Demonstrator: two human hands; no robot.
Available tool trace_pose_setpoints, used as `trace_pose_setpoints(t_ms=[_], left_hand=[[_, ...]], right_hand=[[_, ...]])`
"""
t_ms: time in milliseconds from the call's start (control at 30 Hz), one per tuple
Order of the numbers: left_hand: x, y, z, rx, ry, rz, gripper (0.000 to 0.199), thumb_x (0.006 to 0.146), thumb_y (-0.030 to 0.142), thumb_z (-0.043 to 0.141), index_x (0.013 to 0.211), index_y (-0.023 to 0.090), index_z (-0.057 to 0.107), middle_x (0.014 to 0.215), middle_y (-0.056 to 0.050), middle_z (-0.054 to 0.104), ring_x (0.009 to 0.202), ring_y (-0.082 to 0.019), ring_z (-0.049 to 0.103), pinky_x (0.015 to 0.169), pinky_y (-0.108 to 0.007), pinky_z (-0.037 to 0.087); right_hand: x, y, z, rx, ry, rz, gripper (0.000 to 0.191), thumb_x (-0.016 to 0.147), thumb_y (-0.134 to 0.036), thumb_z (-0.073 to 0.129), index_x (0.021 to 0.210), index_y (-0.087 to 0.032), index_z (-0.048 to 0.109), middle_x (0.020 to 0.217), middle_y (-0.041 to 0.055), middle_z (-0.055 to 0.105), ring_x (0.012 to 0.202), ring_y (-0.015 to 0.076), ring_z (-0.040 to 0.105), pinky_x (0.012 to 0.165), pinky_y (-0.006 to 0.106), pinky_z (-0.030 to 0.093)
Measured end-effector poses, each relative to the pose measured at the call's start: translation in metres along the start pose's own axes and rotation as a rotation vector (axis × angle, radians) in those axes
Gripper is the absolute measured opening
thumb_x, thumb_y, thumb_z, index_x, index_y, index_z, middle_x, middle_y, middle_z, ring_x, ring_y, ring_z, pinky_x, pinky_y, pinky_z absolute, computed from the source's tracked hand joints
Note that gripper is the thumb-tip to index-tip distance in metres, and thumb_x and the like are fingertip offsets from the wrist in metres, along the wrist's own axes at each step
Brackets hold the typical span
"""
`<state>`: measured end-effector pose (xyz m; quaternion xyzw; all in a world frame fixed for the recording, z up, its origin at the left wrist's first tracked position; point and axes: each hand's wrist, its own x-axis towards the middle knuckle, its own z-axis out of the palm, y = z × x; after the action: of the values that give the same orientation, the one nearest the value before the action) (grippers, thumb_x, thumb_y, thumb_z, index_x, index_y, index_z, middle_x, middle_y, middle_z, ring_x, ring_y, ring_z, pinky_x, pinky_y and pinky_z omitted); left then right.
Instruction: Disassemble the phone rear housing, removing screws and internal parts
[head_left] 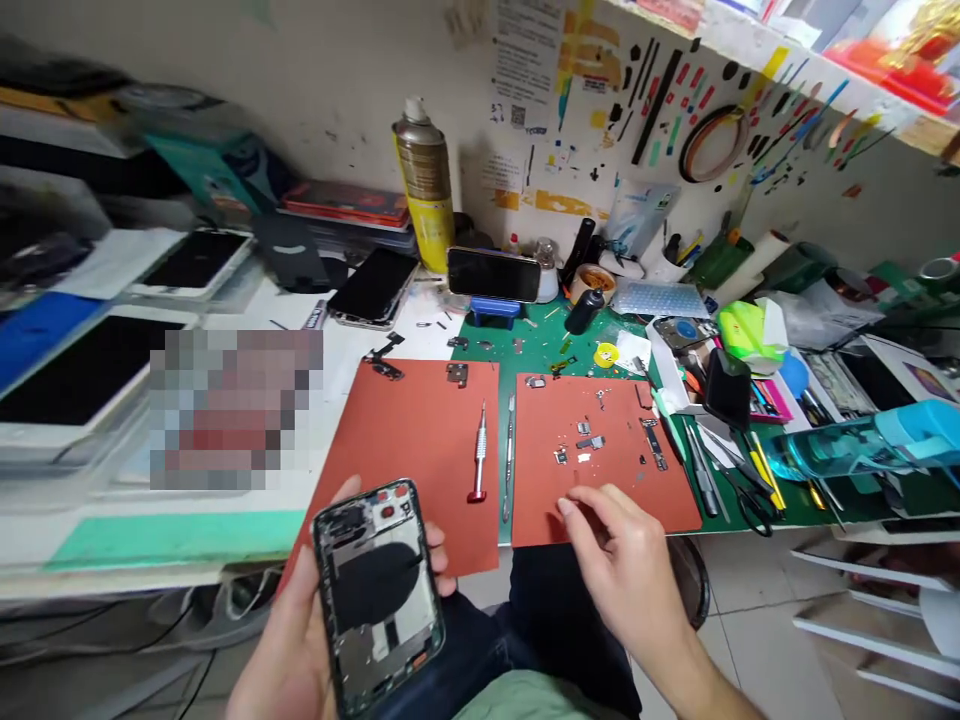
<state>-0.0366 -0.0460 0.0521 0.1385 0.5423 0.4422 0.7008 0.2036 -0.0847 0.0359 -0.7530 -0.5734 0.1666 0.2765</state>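
Note:
My left hand (289, 625) is wrapped round an emptied phone housing (424, 610), its inner side facing up and a black round pad in its middle. My right hand (630, 555) is low over the front of the right red mat (540, 530), thumb and forefinger pinched together; anything between them is too small to make out. Beyond those fingertips lie small metal brackets (591, 442), screws and a narrow circuit board (653, 444). A screwdriver (481, 455) with a red end rests on the left red mat (420, 430). Between the mats lies a thin metal pry tool (509, 460).
A phone (493, 275) leans on a blue stand behind the mats, beside a yellow spray can (427, 190). Scissors (750, 495), tweezers and a blue water bottle (862, 445) lie at the right. Tablets (90, 370) and phones cover the left side. A shelf overhangs the upper right.

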Motion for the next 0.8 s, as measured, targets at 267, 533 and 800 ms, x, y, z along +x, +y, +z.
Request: trace_pose_setpoints(t_ms=[267, 533, 800], left_hand=[[0.006, -0.014, -0.006, -0.155, -0.143, 0.012, 0.069, 0.105, 0.052, 0.06, 0.169, 0.039, 0.036, 0.11, -0.013, 0.083, 0.083, -0.031, 0.082, 0.072, -0.049, 0.069], [0.028, -0.025, -0.029, -0.386, -0.383, 0.024, 0.072, 0.108, 0.058, 0.054, 0.171, 0.041, 0.023, 0.118, -0.013, 0.08, 0.089, -0.03, 0.081, 0.071, -0.04, 0.064], [0.032, -0.022, -0.025, -0.415, -0.397, 0.046, 0.072, 0.11, 0.059, 0.045, 0.172, 0.033, 0.017, 0.12, -0.016, 0.079, 0.087, -0.029, 0.081, 0.077, -0.041, 0.062]], right_hand=[[0.081, -0.061, 0.049, -0.441, -0.17, 0.009, 0.024, 0.102, -0.013, 0.057, 0.092, -0.012, 0.079, 0.092, 0.0168, 0.078, 0.08, 0.0279, 0.078, 0.067, 0.031, 0.046], [0.091, -0.061, 0.064, -0.547, -0.232, 0.067, 0.03, 0.097, -0.021, 0.056, 0.076, -0.016, 0.076, 0.081, 0.0208, 0.079, 0.079, 0.0356, 0.079, 0.063, 0.036, 0.04], [0.088, -0.033, 0.036, -0.181, -0.092, 0.188, 0.017, 0.085, -0.037, 0.068, 0.078, -0.024, 0.077, 0.067, 0.0022, 0.078, 0.054, 0.0206, 0.072, 0.05, 0.027, 0.051]])
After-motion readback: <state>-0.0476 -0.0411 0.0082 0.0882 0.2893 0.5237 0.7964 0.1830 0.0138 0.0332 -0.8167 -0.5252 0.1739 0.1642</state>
